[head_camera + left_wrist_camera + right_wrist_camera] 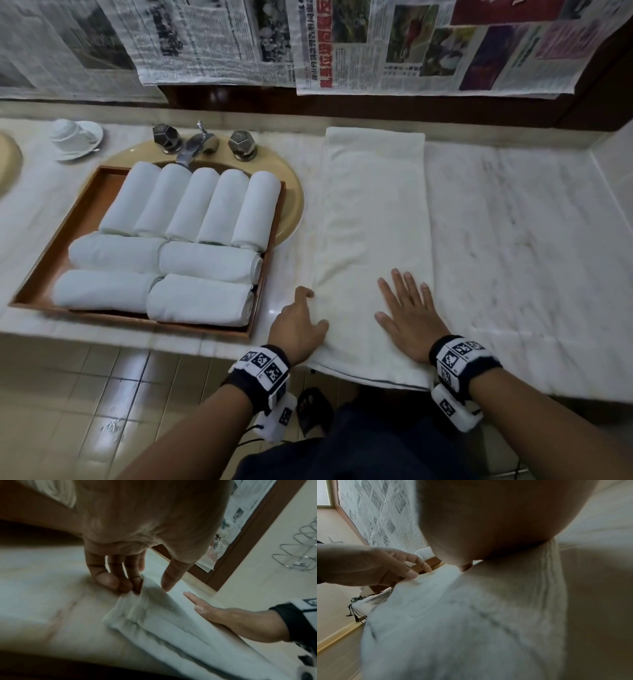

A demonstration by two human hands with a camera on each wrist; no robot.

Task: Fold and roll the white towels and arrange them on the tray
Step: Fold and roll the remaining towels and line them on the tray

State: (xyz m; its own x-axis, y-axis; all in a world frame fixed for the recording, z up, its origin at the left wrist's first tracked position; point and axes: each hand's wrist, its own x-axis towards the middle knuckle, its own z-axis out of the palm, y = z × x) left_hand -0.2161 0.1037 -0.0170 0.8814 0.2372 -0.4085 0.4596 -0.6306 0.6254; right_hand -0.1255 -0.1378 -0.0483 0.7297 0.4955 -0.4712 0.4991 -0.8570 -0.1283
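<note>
A long folded white towel (373, 222) lies lengthwise on the marble counter (534, 260), its near end hanging slightly over the front edge. My right hand (406, 308) presses flat on its near part, fingers straight and spread. My left hand (313, 308) is at the towel's left edge (154, 609). Its curled fingers (106, 580) are tucked against the raised edge and the thumb lies on top. A wooden tray (85, 212) to the left holds several rolled white towels (191, 240) in rows. In the right wrist view my palm (479, 520) covers the towel (453, 622).
The tray sits over a beige sink (293, 205) with a faucet (197, 144) behind it. An upturned cup on a saucer (73, 137) stands at the back left. Newspapers (411, 44) hang on the wall. Bare marble stretches to the towel's right.
</note>
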